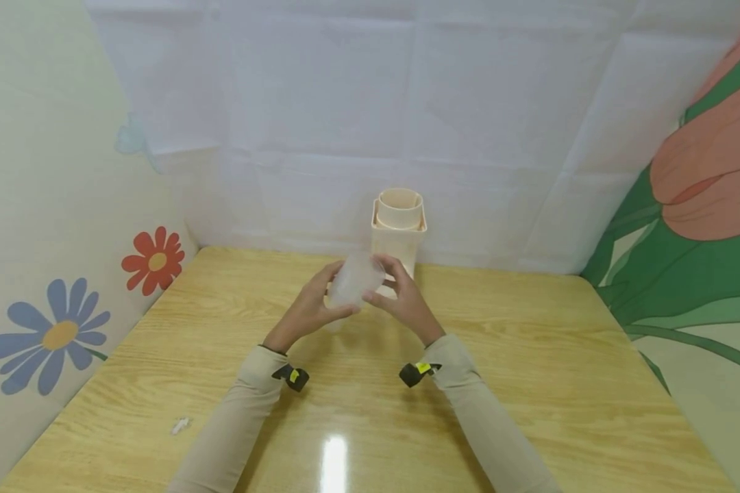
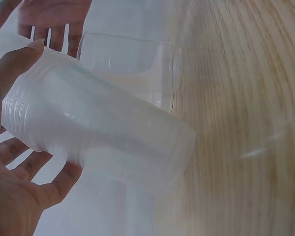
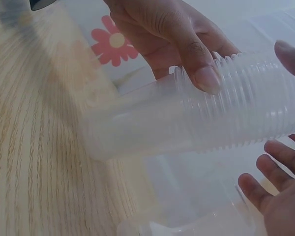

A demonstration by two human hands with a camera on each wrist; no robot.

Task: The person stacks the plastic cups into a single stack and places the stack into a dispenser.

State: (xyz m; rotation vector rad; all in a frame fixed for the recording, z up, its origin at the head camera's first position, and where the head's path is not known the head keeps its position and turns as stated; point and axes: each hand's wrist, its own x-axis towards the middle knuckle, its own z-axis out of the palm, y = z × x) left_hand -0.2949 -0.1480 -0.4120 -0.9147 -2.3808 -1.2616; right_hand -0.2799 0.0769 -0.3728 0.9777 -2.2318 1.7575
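A stack of clear plastic cups (image 1: 356, 279) is held up, tilted, above the table between both hands. My left hand (image 1: 313, 300) grips the ribbed rim part of the stack (image 2: 113, 123) from the left, thumb on one side and fingers on the other. From the right, my right hand (image 1: 405, 301) holds the stack's rim end between thumb and fingers. In the right wrist view the left thumb (image 3: 204, 76) presses on the rims. Beyond the hands a cream holder (image 1: 399, 236) with a round tube in its top stands upright; the stack does not touch it.
The wooden table (image 1: 499, 383) ends at a white cloth backdrop (image 1: 314, 109). A small white scrap (image 1: 181, 425) lies at the table's front left. A clear-walled container (image 2: 130, 61) shows behind the stack in the left wrist view. Flower-printed walls stand at both sides.
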